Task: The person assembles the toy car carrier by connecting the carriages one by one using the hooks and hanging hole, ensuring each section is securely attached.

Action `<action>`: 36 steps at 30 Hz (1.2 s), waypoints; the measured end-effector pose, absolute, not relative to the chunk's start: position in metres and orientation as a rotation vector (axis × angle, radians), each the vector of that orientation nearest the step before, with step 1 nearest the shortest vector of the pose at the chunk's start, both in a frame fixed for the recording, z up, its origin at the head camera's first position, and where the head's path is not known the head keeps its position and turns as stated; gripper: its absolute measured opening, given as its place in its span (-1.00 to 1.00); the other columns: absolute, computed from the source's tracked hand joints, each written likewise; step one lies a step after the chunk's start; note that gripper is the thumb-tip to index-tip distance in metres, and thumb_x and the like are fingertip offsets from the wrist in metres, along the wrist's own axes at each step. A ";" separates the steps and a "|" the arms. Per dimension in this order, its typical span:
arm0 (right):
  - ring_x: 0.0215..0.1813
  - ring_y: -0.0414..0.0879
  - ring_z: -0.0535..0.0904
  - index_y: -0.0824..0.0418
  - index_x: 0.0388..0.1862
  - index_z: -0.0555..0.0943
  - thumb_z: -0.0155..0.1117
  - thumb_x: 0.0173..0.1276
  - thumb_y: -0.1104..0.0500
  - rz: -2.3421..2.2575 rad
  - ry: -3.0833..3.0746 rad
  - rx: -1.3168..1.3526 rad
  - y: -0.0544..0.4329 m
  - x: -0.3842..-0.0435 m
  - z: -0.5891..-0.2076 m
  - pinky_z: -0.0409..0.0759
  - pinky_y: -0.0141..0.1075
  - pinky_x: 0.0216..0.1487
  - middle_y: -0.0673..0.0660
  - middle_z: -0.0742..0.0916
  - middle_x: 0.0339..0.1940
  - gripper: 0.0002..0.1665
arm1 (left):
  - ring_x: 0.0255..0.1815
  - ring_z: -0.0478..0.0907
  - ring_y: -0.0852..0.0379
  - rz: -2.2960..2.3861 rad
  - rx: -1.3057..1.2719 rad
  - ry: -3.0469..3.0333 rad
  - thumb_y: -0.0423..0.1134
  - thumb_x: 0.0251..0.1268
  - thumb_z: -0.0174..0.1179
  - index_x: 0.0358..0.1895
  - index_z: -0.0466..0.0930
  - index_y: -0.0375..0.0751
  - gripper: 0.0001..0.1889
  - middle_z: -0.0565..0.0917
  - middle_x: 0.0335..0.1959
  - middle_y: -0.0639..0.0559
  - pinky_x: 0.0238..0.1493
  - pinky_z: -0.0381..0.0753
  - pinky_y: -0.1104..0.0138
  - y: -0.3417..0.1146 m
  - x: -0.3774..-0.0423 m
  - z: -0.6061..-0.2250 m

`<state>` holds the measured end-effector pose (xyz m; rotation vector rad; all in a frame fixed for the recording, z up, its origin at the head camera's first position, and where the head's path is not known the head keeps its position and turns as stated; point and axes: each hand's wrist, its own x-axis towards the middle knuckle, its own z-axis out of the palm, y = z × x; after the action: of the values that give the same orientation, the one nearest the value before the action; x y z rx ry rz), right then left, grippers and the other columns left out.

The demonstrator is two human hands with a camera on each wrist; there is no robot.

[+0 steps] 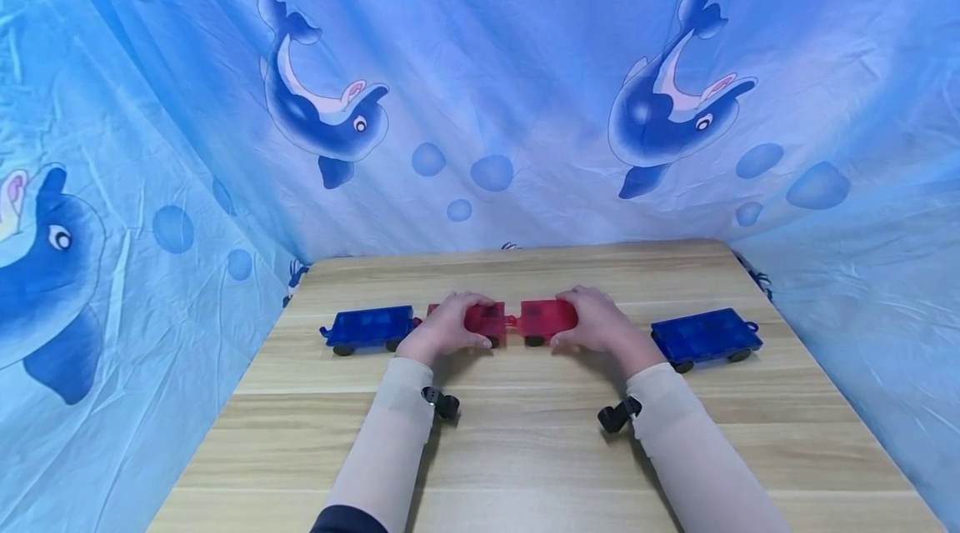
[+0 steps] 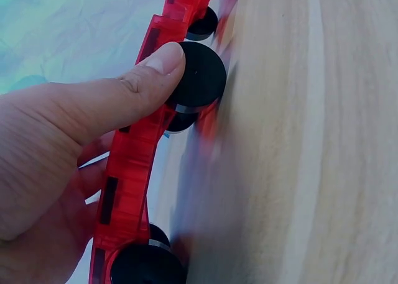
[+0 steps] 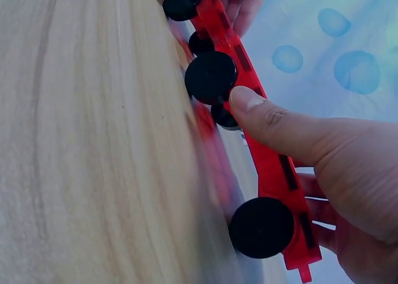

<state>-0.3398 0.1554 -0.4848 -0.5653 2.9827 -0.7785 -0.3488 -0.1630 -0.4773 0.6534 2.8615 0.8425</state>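
Note:
Two translucent red toy wagons with black wheels stand end to end on the table, meeting at a small red coupling (image 1: 512, 321). My left hand (image 1: 450, 326) grips the left red wagon (image 1: 487, 316) across its sides, its thumb by a front wheel in the left wrist view. The right red wagon (image 1: 540, 318) is held the same way by my right hand (image 1: 596, 321), thumb on its near side by a wheel (image 3: 211, 77). To the left, a blue wagon (image 1: 373, 325) adjoins the left red one, their joint partly behind my hand.
Another blue wagon (image 1: 707, 336) stands apart, right of my right hand, with its hook loop (image 1: 752, 326) facing right. The wooden table (image 1: 525, 450) reaches back to a blue curtain (image 1: 480, 83) printed with dolphins, which also hangs along both sides.

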 end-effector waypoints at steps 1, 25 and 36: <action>0.40 0.23 0.42 0.20 0.54 0.47 0.73 0.06 -0.19 -0.777 2.984 -0.567 0.156 -0.340 -0.484 0.44 0.19 0.37 0.27 0.55 0.43 0.12 | 0.52 0.32 -0.11 0.848 0.651 2.859 -0.07 0.07 0.66 0.45 0.53 0.18 -0.20 0.49 0.45 0.12 0.40 0.48 -0.05 -0.164 -0.349 -0.477; 0.53 0.28 0.33 0.22 0.58 0.41 0.69 0.17 -0.10 -0.756 2.941 -0.620 0.155 -0.340 -0.482 0.36 0.17 0.48 0.28 0.50 0.50 0.08 | 0.44 0.42 -0.06 0.925 0.592 2.813 -0.16 0.02 0.69 0.43 0.55 0.09 -0.18 0.52 0.43 0.08 0.40 0.49 -0.02 -0.176 -0.347 -0.471; 0.58 0.33 0.25 0.24 0.60 0.37 0.68 0.18 -0.08 -0.743 2.925 -0.627 0.150 -0.337 -0.478 0.29 0.21 0.51 0.32 0.42 0.57 0.10 | 0.39 0.46 -0.10 0.939 0.590 2.801 -0.19 0.01 0.69 0.42 0.55 0.03 -0.18 0.55 0.40 0.04 0.36 0.52 -0.03 -0.180 -0.348 -0.469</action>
<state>-0.3368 0.1503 -0.4780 -0.6269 2.9247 -0.7435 -0.3477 -0.1804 -0.4687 0.5900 2.8009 0.9387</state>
